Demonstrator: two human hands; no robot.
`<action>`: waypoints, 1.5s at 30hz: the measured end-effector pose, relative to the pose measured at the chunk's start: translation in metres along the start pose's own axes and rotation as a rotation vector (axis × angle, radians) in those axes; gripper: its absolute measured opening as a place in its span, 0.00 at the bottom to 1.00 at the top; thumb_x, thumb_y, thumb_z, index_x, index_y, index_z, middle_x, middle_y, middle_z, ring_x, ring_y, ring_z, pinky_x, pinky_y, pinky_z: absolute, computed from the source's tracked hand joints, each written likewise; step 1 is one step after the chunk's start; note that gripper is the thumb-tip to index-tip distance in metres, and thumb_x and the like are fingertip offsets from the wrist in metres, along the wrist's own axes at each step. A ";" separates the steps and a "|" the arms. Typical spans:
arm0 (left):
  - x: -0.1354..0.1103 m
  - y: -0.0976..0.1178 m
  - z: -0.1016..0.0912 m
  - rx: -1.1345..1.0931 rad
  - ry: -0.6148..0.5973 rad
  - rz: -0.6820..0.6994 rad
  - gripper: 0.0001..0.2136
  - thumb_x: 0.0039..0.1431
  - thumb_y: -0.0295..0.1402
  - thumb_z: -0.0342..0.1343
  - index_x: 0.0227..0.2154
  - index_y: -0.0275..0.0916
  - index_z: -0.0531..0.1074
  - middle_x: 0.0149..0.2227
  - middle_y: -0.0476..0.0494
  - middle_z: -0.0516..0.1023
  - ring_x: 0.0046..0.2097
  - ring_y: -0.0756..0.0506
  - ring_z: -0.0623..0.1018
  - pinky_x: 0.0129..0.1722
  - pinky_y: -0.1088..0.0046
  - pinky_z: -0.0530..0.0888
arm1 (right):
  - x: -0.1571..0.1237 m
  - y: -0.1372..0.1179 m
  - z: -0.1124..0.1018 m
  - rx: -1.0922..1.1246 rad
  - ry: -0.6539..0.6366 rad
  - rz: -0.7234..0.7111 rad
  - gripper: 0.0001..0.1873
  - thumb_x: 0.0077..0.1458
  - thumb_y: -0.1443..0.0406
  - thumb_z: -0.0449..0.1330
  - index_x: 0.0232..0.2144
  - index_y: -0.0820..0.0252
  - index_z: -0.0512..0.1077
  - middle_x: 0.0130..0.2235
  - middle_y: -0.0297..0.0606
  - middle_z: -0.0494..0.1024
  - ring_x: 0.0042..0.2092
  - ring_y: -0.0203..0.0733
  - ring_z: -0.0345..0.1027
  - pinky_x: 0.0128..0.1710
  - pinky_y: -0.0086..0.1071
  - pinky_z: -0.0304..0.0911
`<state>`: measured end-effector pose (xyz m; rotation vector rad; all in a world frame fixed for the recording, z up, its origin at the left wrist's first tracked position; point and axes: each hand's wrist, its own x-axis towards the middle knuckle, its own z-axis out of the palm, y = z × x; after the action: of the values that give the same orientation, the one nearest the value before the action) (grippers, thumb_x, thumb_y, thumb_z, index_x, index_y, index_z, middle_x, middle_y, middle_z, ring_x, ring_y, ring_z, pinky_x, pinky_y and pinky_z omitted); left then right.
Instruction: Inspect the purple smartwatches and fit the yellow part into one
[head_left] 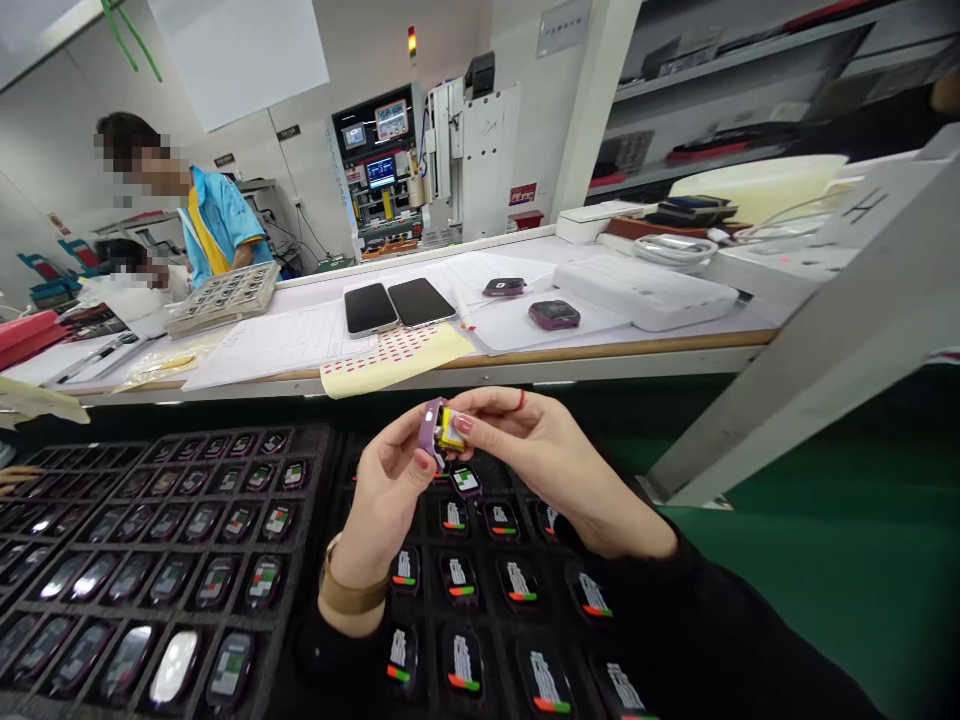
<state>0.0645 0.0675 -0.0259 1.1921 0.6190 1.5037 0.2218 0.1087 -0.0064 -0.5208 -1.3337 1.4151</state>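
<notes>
My left hand (382,500) is closed around a purple smartwatch case (428,428), held on edge above the trays. In the fingers of my right hand (536,440) is a small yellow-wrapped block (452,428) that looks like a battery. It sits right at the case's open side; whether the two are joined I cannot tell. Below both hands lies a black foam tray (491,580) with several watches in its pockets, their screens lit with text and red and green bars. One lit watch (466,480) is just under my fingers.
Another foam tray (307,560) full of watches lies to the left. On the bench ahead are two phones (370,308), two purple watches (555,315), papers and a yellow sticker sheet (397,360). A slanted metal post (810,330) stands at right. A co-worker (217,220) is across the bench.
</notes>
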 end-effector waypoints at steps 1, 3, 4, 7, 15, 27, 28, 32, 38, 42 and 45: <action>0.000 -0.001 0.001 -0.025 0.011 -0.002 0.22 0.54 0.45 0.69 0.50 0.43 0.79 0.52 0.39 0.81 0.53 0.41 0.79 0.53 0.70 0.76 | 0.000 0.001 0.001 -0.002 0.005 -0.010 0.22 0.43 0.51 0.78 0.32 0.59 0.80 0.31 0.37 0.80 0.29 0.39 0.74 0.32 0.33 0.78; 0.001 -0.002 0.003 -0.076 0.021 -0.016 0.22 0.52 0.45 0.70 0.49 0.42 0.80 0.51 0.39 0.82 0.51 0.42 0.80 0.51 0.71 0.76 | 0.000 0.001 0.001 -0.013 0.016 -0.031 0.21 0.44 0.51 0.78 0.32 0.60 0.80 0.31 0.38 0.80 0.28 0.39 0.74 0.31 0.33 0.78; 0.001 -0.001 0.005 -0.100 0.024 -0.026 0.22 0.52 0.45 0.71 0.48 0.42 0.81 0.50 0.40 0.82 0.50 0.42 0.80 0.50 0.71 0.77 | -0.001 0.001 0.002 -0.019 0.019 -0.040 0.21 0.45 0.51 0.78 0.32 0.60 0.80 0.31 0.38 0.80 0.28 0.39 0.74 0.31 0.33 0.78; 0.002 0.000 0.009 -0.169 0.034 -0.050 0.21 0.50 0.44 0.72 0.46 0.42 0.82 0.48 0.41 0.83 0.47 0.44 0.81 0.49 0.73 0.77 | -0.003 0.001 0.002 -0.032 0.018 -0.068 0.19 0.47 0.52 0.77 0.33 0.59 0.80 0.31 0.38 0.80 0.29 0.40 0.74 0.32 0.34 0.78; 0.000 -0.002 0.013 -0.210 0.033 -0.044 0.20 0.51 0.44 0.71 0.46 0.44 0.82 0.49 0.43 0.82 0.50 0.44 0.80 0.53 0.73 0.75 | -0.006 0.004 0.004 -0.042 0.056 -0.173 0.15 0.50 0.54 0.76 0.31 0.58 0.80 0.35 0.40 0.80 0.35 0.43 0.76 0.35 0.35 0.78; -0.002 0.010 0.006 0.363 -0.001 0.196 0.21 0.56 0.40 0.68 0.52 0.42 0.77 0.51 0.39 0.77 0.51 0.42 0.78 0.51 0.69 0.77 | -0.004 -0.004 -0.004 -0.030 -0.052 -0.056 0.16 0.52 0.53 0.75 0.36 0.57 0.80 0.36 0.39 0.81 0.40 0.44 0.76 0.44 0.34 0.76; -0.003 0.010 0.006 0.423 -0.012 0.227 0.21 0.57 0.39 0.68 0.52 0.43 0.76 0.52 0.40 0.76 0.52 0.42 0.77 0.51 0.68 0.76 | -0.003 -0.003 -0.004 0.004 -0.052 -0.040 0.16 0.51 0.55 0.76 0.36 0.57 0.81 0.36 0.38 0.81 0.40 0.42 0.76 0.42 0.33 0.75; -0.006 0.011 0.006 0.659 -0.006 0.314 0.21 0.58 0.33 0.67 0.54 0.43 0.73 0.52 0.42 0.73 0.52 0.43 0.75 0.52 0.68 0.76 | -0.002 0.001 -0.002 0.126 -0.044 0.026 0.15 0.47 0.58 0.79 0.35 0.56 0.81 0.35 0.36 0.81 0.35 0.37 0.75 0.35 0.25 0.73; -0.011 0.016 0.012 0.844 0.021 0.411 0.21 0.60 0.35 0.65 0.55 0.42 0.71 0.53 0.41 0.73 0.54 0.44 0.75 0.54 0.69 0.76 | -0.007 -0.007 -0.004 0.114 -0.064 0.059 0.17 0.49 0.59 0.78 0.41 0.54 0.83 0.39 0.39 0.83 0.40 0.41 0.78 0.41 0.28 0.75; -0.012 0.016 0.015 0.985 0.059 0.546 0.20 0.61 0.34 0.65 0.54 0.39 0.70 0.52 0.40 0.74 0.53 0.44 0.76 0.55 0.69 0.76 | -0.011 -0.012 -0.007 0.047 -0.068 0.070 0.19 0.53 0.59 0.76 0.47 0.52 0.82 0.42 0.40 0.83 0.43 0.44 0.79 0.43 0.30 0.76; -0.011 0.013 0.016 1.132 0.085 0.710 0.20 0.62 0.31 0.63 0.55 0.35 0.69 0.51 0.38 0.74 0.54 0.45 0.75 0.58 0.71 0.74 | -0.014 -0.014 -0.005 0.012 -0.037 0.054 0.17 0.54 0.59 0.75 0.46 0.52 0.82 0.44 0.41 0.83 0.46 0.45 0.78 0.46 0.31 0.76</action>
<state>0.0728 0.0505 -0.0128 2.3967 1.2790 1.8114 0.2358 0.0956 0.0002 -0.5283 -1.3486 1.4829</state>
